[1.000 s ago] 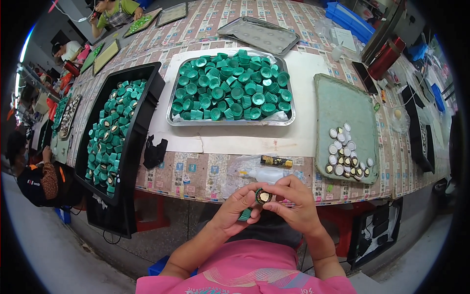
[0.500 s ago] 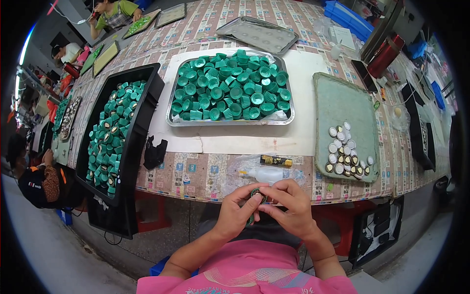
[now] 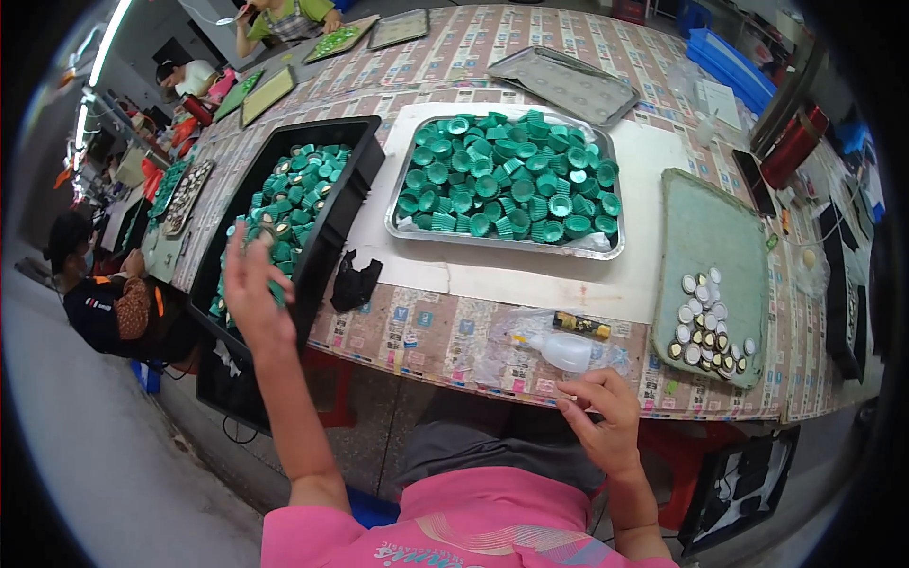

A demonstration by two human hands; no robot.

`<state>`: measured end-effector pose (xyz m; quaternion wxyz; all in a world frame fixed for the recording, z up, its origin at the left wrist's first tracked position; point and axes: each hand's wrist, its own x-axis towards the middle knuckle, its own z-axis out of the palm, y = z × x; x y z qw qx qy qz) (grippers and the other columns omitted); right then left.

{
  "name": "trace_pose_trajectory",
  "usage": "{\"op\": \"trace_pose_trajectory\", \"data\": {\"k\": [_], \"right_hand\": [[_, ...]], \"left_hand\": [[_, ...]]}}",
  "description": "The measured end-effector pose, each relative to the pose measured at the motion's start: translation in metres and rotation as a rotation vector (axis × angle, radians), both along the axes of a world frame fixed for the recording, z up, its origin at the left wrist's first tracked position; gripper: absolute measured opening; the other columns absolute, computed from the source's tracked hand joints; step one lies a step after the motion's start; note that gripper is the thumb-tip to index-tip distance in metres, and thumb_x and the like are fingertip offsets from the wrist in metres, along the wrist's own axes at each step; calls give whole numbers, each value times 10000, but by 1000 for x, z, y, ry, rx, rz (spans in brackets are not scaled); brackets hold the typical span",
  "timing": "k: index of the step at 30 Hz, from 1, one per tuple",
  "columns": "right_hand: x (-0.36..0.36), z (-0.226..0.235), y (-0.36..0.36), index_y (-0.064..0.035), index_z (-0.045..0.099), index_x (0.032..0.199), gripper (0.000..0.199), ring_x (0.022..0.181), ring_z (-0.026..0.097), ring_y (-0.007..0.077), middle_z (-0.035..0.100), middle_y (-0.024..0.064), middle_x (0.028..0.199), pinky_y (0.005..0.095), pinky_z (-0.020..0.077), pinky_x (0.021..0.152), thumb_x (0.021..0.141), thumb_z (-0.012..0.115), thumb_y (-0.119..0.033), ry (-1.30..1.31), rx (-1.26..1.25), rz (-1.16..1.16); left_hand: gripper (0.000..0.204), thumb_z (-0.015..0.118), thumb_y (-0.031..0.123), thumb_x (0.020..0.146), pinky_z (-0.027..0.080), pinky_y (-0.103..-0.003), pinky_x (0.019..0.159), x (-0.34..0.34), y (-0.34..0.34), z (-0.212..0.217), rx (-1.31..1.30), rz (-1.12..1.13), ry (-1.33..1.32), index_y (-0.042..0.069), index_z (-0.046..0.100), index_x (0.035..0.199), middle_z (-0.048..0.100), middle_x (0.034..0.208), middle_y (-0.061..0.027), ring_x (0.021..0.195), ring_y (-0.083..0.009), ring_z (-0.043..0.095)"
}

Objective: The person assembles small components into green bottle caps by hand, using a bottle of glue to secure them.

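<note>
My left hand [image 3: 254,289] reaches over the long black tray [image 3: 356,194], fingers spread and slightly blurred. Green fluted foil cups with dark-and-cream discs in them [image 3: 284,204] fill that tray. One such disc-filled cup [image 3: 269,230] shows right by the fingertips, apparently free of their grip. At the table's front edge hovers my right hand [image 3: 604,417], its fingers half curled and the thumb apart from them. Nothing shows between them. Closest to this hand is a white squeeze bottle [image 3: 568,352] lying on clear plastic film [image 3: 497,357].
A metal tray [image 3: 511,251] heaped with green foil cups [image 3: 507,180] stands mid-table on white card. To the right, a pale green tray [image 3: 710,222] bears round white-and-gold pieces [image 3: 705,322]. A black-and-gold tube [image 3: 581,325] and black cloth [image 3: 355,282] lie near the front edge. Other people sit leftward.
My hands have parted from a green cup held between them. The left swung left over the black tray and opened; the right stayed near the table edge. The view has shifted left.
</note>
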<state>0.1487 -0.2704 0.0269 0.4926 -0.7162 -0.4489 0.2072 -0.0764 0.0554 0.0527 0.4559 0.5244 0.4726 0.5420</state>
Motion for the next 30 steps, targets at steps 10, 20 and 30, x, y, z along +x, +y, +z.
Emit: {"op": "trace_pose_trajectory", "data": {"k": [10,20,30], "right_hand": [[-30,20,26,-54,665,1093,351,732,585,202,568,87,886,297,481,628,753,750,-27,-12,7,86],[-16,-9,22,-87,619,1186,485,900,549,214,505,98,1056,299,483,765,728,775,-53,148,2,151],[-7,-28,10,-91,647,1171,445,840,499,136,486,40,969,253,437,738,745,761,-30,433,73,44]], "left_hand": [[326,438,289,1017,401,-219,436,52,-87,-13,-387,-453,-296,24,511,1191,482,711,22,501,-73,481],[368,334,305,1045,413,-206,677,104,-195,-48,-855,-852,-441,33,481,1245,491,892,-19,782,-74,478],[330,481,247,1001,442,-232,510,89,-197,-55,-1157,-1089,-689,42,469,1259,608,1041,-109,643,-117,549]]}}
